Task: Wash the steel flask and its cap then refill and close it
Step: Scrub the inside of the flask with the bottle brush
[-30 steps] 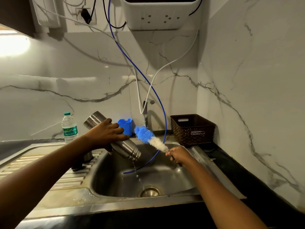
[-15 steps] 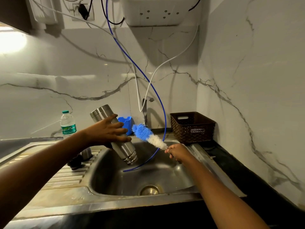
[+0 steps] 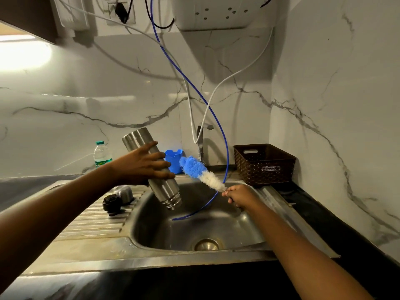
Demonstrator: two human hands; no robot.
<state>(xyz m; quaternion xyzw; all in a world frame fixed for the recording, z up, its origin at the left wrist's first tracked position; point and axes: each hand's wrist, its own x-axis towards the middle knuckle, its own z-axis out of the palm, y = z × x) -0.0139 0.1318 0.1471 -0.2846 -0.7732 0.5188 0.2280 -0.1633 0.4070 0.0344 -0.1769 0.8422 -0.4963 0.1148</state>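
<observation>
In the middle of the frame my left hand (image 3: 145,165) wraps the flask (image 3: 151,167), tipped mouth-down over the sink (image 3: 138,215); wet steel looks slippery, so I hold its middle, while my right hand (image 3: 238,197) pinches the brush (image 3: 202,173).

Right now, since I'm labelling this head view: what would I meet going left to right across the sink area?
From left: plastic water bottle → steel flask → blue-and-white bottle brush → brown basket.

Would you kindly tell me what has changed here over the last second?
The left hand tipped the flask steeper, mouth down over the sink; the trickle of water is gone. The right hand holds the brush as before; the cap lies unmoved.
</observation>
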